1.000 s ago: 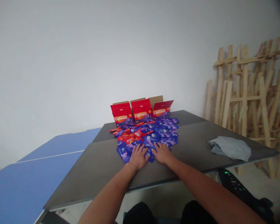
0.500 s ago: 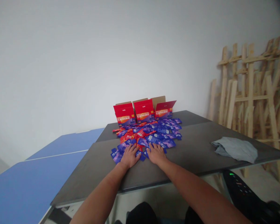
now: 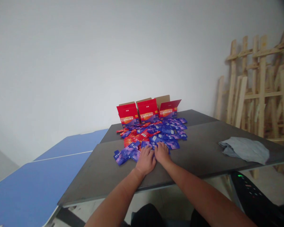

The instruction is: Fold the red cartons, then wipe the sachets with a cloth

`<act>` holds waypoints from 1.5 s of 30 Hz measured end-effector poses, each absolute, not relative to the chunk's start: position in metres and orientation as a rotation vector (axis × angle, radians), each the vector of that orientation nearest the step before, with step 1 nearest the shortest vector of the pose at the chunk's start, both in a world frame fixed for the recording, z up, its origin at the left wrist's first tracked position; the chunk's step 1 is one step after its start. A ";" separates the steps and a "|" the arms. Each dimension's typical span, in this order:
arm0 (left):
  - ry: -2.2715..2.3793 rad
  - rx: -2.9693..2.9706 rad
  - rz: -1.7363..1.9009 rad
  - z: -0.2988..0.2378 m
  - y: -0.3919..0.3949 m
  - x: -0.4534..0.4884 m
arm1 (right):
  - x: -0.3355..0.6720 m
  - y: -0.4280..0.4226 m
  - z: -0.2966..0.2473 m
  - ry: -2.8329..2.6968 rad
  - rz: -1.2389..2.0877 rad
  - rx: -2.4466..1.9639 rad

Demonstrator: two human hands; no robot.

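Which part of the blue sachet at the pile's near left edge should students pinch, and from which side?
Pinch its outer left corner, coming from the left: the sachet lies flat, and that corner sticks out onto bare table, away from the pile and the left hand.

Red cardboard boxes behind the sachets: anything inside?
The open red cardboard boxes show tan inner flaps; their front panels hide the insides, so any contents cannot be seen.
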State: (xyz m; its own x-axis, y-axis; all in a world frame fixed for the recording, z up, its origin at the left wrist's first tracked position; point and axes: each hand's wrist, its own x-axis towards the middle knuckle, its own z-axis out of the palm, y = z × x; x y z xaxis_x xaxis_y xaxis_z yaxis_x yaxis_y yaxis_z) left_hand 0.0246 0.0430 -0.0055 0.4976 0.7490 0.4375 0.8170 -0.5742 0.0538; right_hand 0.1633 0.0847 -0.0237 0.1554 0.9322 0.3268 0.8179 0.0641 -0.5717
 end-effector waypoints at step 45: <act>-1.329 -2.905 -0.554 -0.009 0.039 0.080 | 0.235 0.147 -0.023 -1.572 0.099 -2.227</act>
